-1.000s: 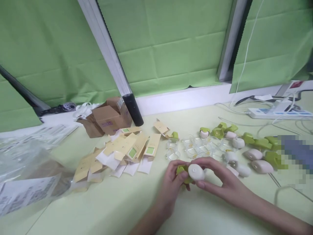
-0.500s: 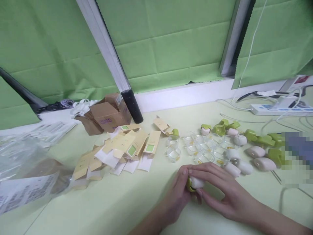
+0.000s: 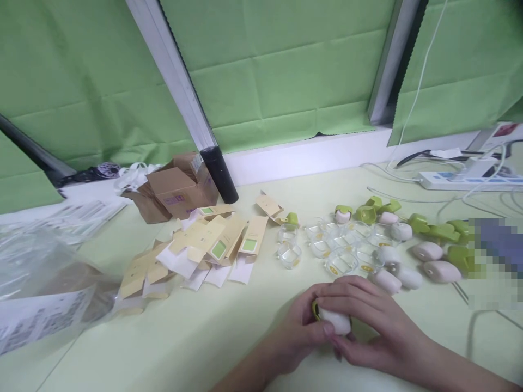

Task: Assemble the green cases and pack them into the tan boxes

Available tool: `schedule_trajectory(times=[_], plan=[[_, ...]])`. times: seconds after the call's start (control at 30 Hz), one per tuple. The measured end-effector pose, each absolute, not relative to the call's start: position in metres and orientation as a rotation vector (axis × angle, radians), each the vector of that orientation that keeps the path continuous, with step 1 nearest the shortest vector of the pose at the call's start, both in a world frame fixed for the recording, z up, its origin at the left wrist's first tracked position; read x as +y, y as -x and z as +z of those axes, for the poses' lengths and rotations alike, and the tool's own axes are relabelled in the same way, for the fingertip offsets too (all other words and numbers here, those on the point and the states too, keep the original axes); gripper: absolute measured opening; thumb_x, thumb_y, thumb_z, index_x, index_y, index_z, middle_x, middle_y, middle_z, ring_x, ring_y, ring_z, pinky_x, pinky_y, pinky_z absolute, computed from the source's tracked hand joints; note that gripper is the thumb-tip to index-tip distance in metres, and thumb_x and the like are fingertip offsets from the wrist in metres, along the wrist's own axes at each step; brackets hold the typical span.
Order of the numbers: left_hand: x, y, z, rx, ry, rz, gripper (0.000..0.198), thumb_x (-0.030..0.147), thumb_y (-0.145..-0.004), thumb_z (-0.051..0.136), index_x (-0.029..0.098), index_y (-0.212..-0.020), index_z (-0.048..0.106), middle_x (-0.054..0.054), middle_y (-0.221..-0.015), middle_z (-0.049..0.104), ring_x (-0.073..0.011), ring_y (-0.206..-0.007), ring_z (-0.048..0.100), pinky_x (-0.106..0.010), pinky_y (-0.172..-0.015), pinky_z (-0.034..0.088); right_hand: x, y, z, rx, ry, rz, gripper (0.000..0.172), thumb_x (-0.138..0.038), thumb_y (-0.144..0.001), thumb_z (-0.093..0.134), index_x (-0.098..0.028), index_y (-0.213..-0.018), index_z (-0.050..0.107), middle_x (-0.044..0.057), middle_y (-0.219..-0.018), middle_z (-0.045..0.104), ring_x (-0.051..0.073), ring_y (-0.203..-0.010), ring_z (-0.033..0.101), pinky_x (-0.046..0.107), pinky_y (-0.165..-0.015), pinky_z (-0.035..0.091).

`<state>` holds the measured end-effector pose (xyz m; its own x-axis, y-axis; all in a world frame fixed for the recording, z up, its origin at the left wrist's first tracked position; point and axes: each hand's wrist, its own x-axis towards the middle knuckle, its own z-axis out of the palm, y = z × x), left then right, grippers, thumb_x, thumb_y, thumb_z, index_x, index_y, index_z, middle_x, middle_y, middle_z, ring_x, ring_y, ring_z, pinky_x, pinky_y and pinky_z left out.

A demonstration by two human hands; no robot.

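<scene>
Between my two hands is a small rounded white piece with a green cap at its left end. My left hand is closed around the green end, its thumb lying on the white part. From the right, my right hand wraps over the top, fingers bent across the piece and thumb below it. My fingers hide much of the cap. Just beyond the hands lie several clear plastic cases, with loose white and pinkish rounded pieces and green caps to their right.
Flattened and folded cartons are heaped left of the cases. Behind them stand an open cardboard box and a black cylinder. A clear plastic bag lies far left. A power strip with cables sits at the back right.
The held piece has turned, so more of its white body shows and less of the green. My left thumb has moved down onto the white part. Both hands sit slightly lower.
</scene>
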<state>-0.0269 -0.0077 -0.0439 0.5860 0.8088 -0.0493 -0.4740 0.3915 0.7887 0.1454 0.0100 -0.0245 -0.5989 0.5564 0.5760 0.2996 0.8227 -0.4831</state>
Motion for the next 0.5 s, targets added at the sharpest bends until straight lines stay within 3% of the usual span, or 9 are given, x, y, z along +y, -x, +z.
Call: schedule_trajectory(times=[0.1, 0.2, 0.3, 0.4, 0.5], plan=[[-0.007, 0.025, -0.047, 0.412, -0.781, 0.833, 0.065, 0.047, -0.062, 0.076, 0.010, -0.111, 0.054, -0.002, -0.075, 0.054, -0.0078, -0.052, 0.048, -0.020, -0.047, 0.040, 0.009, -0.149, -0.024, -2.248, 0.646, 0.423, 0.049, -0.032, -0.076, 0.071, -0.031, -0.121, 0.053, 0.003, -0.106, 0.070, 0.021, -0.095, 0.064, 0.034, -0.082, 0.051], [-0.009, 0.024, -0.051, 0.425, -0.765, 0.869, 0.059, 0.053, -0.060, 0.076, 0.013, -0.098, 0.055, -0.001, -0.075, 0.054, -0.0056, -0.050, 0.047, -0.016, -0.042, 0.038, 0.007, -0.152, -0.025, -2.208, 0.649, 0.463, 0.053, -0.032, -0.075, 0.072, -0.031, -0.125, 0.051, 0.001, -0.103, 0.071, 0.021, -0.093, 0.064, 0.033, -0.082, 0.052], [-0.010, 0.023, -0.055, 0.411, -0.770, 0.892, 0.053, 0.056, -0.067, 0.069, 0.015, -0.097, 0.052, 0.001, -0.068, 0.055, -0.0073, -0.049, 0.050, -0.015, -0.040, 0.038, 0.007, -0.153, -0.027, -2.146, 0.702, 0.521, 0.049, -0.029, -0.078, 0.069, -0.031, -0.123, 0.052, 0.002, -0.103, 0.070, 0.020, -0.092, 0.065, 0.030, -0.079, 0.053], [-0.009, 0.023, -0.055, 0.391, -0.755, 0.900, 0.056, 0.058, -0.070, 0.064, 0.014, -0.104, 0.052, 0.000, -0.068, 0.055, -0.0109, -0.054, 0.055, -0.019, -0.044, 0.044, 0.008, -0.154, -0.027, -2.025, 0.805, 0.578, 0.039, -0.029, -0.082, 0.064, -0.034, -0.119, 0.053, 0.001, -0.104, 0.069, 0.020, -0.093, 0.065, 0.028, -0.079, 0.054], [-0.007, 0.022, -0.052, 0.412, -0.744, 0.878, 0.055, 0.058, -0.076, 0.059, 0.012, -0.106, 0.056, -0.006, -0.082, 0.057, -0.0140, -0.066, 0.057, -0.028, -0.059, 0.049, 0.009, -0.154, -0.028, -2.041, 0.784, 0.572, 0.042, -0.028, -0.083, 0.062, -0.035, -0.122, 0.049, 0.002, -0.109, 0.067, 0.021, -0.100, 0.062, 0.030, -0.084, 0.053]])
